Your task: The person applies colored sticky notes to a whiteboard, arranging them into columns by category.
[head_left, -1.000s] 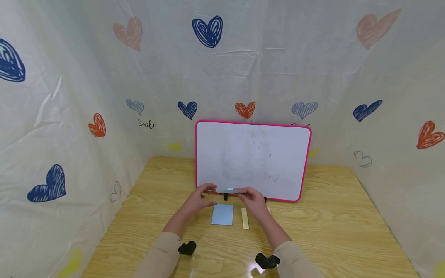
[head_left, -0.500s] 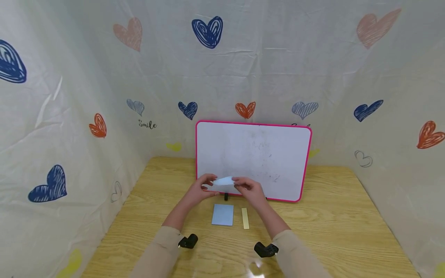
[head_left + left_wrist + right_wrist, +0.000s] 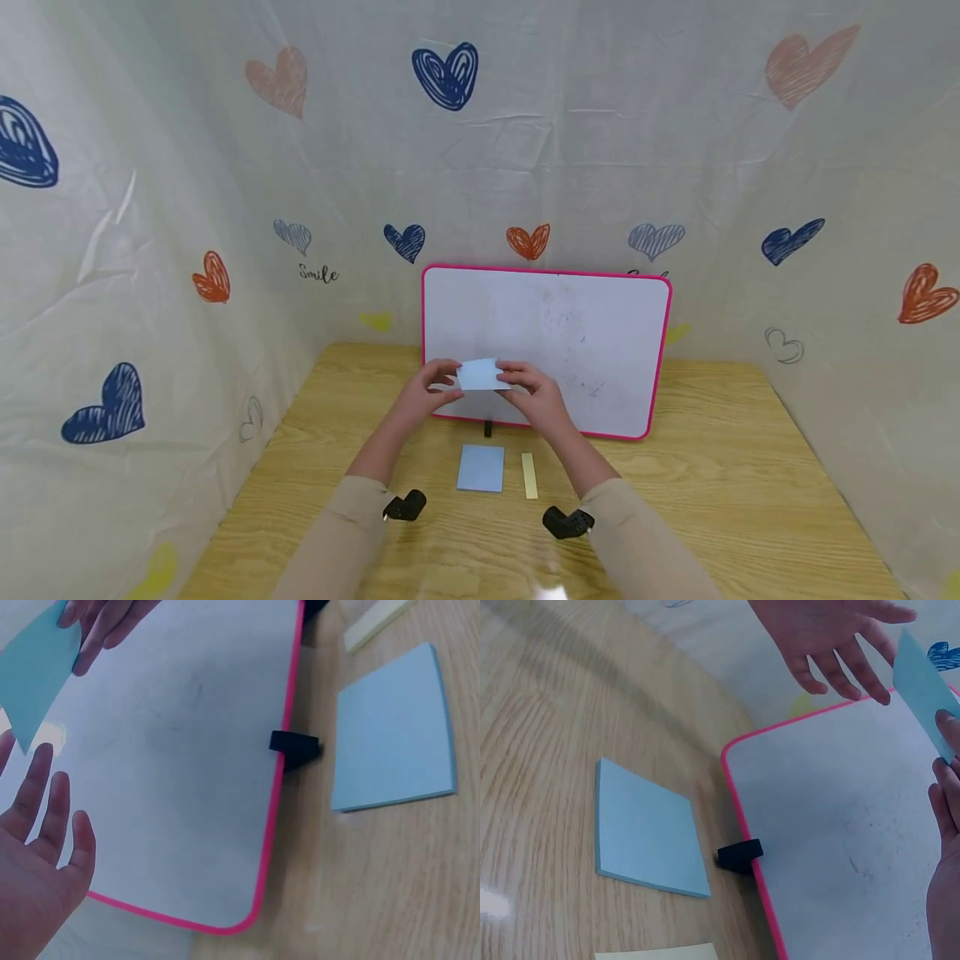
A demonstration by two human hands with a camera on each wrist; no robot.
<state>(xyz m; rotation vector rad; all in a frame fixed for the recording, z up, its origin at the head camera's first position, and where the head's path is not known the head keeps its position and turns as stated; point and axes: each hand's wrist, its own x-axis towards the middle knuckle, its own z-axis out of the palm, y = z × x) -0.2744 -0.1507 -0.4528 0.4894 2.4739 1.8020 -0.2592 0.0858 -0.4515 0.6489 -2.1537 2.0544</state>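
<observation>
A light blue sticky note (image 3: 480, 375) is up in the air before the whiteboard. My right hand (image 3: 538, 397) pinches its right side between thumb and fingers; the right wrist view shows the thumb (image 3: 949, 726) on the note's face. At the note's other end is my left hand (image 3: 422, 396), its fingers spread and relaxed, fingertips right by the edge. The left wrist view shows those left fingers (image 3: 52, 814) holding nothing. Below on the table lies a thick blue sticky note pad (image 3: 481, 468), with a narrow pale yellow pad (image 3: 529, 476) to its right.
A whiteboard (image 3: 600, 358) with a pink frame and faint smudges leans at the back of the wooden table (image 3: 720, 492). A black foot (image 3: 488, 429) juts from its lower edge. Behind hangs a white curtain (image 3: 480, 183) printed with hearts.
Both hands have risen from the board's lower edge, bringing the blue note up. The note has turned from nearly edge-on to showing its face. The pads have stayed put.
</observation>
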